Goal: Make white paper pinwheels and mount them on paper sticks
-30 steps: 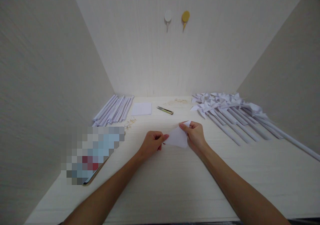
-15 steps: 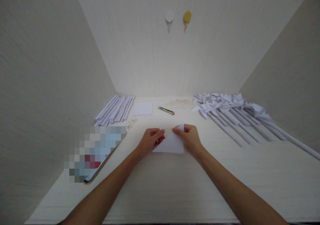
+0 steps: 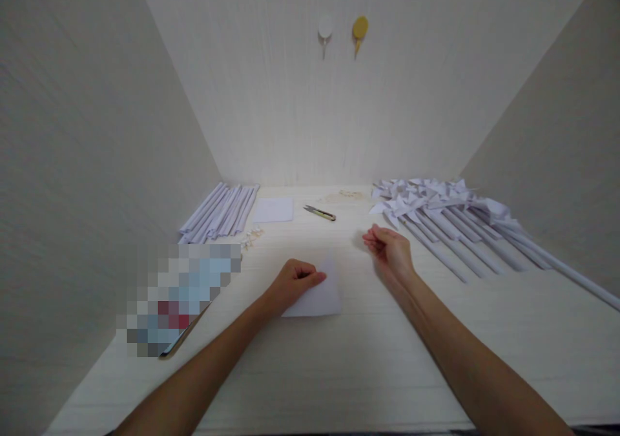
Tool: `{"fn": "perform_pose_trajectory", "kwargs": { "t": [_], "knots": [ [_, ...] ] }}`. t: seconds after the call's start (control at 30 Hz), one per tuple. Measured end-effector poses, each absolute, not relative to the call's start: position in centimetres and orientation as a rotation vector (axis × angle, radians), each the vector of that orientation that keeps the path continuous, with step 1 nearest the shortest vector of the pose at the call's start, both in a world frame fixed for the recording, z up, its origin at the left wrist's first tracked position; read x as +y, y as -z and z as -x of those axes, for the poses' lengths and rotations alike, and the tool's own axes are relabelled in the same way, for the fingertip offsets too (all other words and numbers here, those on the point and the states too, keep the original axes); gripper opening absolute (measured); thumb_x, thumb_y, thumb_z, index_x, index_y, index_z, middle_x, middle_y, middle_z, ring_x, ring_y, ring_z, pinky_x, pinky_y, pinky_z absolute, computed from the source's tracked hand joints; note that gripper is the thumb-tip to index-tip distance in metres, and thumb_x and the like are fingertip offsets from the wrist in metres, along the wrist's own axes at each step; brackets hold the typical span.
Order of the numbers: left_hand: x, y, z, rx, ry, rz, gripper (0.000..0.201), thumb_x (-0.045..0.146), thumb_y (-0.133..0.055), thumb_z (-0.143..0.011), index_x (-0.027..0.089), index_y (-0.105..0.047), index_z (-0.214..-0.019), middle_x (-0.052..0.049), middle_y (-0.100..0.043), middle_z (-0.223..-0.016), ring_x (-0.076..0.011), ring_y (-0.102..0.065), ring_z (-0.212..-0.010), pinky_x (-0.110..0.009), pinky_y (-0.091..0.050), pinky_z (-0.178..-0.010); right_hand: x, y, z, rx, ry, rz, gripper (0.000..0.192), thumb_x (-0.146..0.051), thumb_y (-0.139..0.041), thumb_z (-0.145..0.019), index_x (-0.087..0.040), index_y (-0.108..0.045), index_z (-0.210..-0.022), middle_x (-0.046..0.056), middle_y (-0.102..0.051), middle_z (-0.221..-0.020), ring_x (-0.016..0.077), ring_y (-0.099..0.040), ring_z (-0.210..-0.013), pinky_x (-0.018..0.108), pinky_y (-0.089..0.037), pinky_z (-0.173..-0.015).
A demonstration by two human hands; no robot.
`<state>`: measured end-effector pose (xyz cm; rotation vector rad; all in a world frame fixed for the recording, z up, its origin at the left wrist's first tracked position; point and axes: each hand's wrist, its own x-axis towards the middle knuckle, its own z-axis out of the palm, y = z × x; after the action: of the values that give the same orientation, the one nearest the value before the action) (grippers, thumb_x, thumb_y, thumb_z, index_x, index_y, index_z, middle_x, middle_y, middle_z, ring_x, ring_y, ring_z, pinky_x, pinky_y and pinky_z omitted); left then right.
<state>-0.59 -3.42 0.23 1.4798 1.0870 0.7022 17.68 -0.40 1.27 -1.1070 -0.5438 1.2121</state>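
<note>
A folded white sheet of paper (image 3: 317, 297) lies on the near middle of the table, its pointed corner directed away from me. My left hand (image 3: 293, 285) is closed on its left side, with the thumb over the paper and the other fingertips curled. To the right and a little farther off, my right hand (image 3: 391, 252) is held apart from the sheet, its fingers loosely bent and nothing visible in them. Beyond both hands lies a pair of thread snips (image 3: 320, 212). A square stack of white paper (image 3: 274, 210) sits to the left of the snips.
Rolled paper sticks (image 3: 220, 211) lie at the back left. Paper pinwheels (image 3: 421, 197) on sticks are piled at the back right. A pixelated flat object (image 3: 188, 300) occupies the left. Small scraps (image 3: 252, 236) lie near it. Two hooks (image 3: 360, 28) hang on the back wall.
My right hand has let go of the sheet and moved right and away from it. My left hand now presses on the paper, which sits slightly nearer and farther left.
</note>
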Motion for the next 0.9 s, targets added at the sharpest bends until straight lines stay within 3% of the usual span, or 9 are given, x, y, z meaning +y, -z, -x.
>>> {"fn": "perform_pose_trajectory", "kwargs": {
  "t": [0.2, 0.37, 0.57, 0.73, 0.9],
  "knots": [
    [-3.5, -0.2, 0.0, 1.051, -0.723, -1.392, 0.044, 0.052, -0.057, -0.060, 0.016, -0.038, -0.043, 0.006, -0.033, -0.041, -0.0040, -0.028, -0.036, -0.020, -0.017, -0.036, -0.8, -0.4, -16.8, -0.909, -1.310, 1.050, 0.025, -0.040, -0.066, -0.060, -0.016, -0.060, -0.059, 0.000, -0.062, -0.058, 0.0082, -0.053, -0.050, 0.018, -0.035, -0.041],
    [-3.5, -0.2, -0.1, 1.015, -0.718, -1.416, 0.043, 0.051, -0.056, -0.061, 0.015, -0.040, -0.044, 0.006, -0.034, -0.041, -0.0038, -0.027, -0.038, -0.020, -0.017, -0.037, -1.6, 0.3, -14.9, -1.210, -1.324, 1.011, 0.036, -0.042, -0.060, -0.066, -0.017, -0.042, -0.046, -0.008, -0.033, -0.040, 0.0042, -0.027, -0.037, 0.020, -0.017, -0.037],
    [-3.5, -0.4, -0.7, 0.978, -0.841, -1.361, 0.040, 0.050, -0.054, -0.063, 0.014, -0.044, -0.048, 0.006, -0.034, -0.043, -0.0044, -0.028, -0.041, -0.020, -0.018, -0.039, -2.4, -0.2, -14.1, -1.411, -1.275, 0.985, 0.038, -0.043, -0.057, -0.064, -0.017, -0.038, -0.042, -0.007, -0.029, -0.042, 0.0053, -0.024, -0.042, 0.022, -0.016, -0.040],
    [-3.7, -0.9, -0.9, 1.018, -0.846, -1.346, 0.036, 0.045, -0.054, -0.064, 0.014, -0.045, -0.048, 0.006, -0.035, -0.043, -0.0042, -0.028, -0.040, -0.020, -0.018, -0.039, -2.3, 0.1, -14.3, -1.247, -1.350, 0.978, 0.036, -0.040, -0.059, -0.063, -0.017, -0.039, -0.044, -0.008, -0.029, -0.041, 0.0050, -0.024, -0.040, 0.022, -0.015, -0.038],
    [-3.7, -0.7, -0.7, 1.008, -0.792, -1.402, 0.034, 0.041, -0.053, -0.064, 0.015, -0.044, -0.044, 0.007, -0.033, -0.037, -0.0039, -0.027, -0.036, -0.020, -0.017, -0.038, -0.6, -0.2, -16.7, -0.819, -1.222, 1.016, 0.036, -0.036, -0.065, -0.058, -0.018, -0.038, -0.043, -0.009, -0.031, -0.038, 0.0040, -0.026, -0.035, 0.020, -0.017, -0.035]
  ]
}}
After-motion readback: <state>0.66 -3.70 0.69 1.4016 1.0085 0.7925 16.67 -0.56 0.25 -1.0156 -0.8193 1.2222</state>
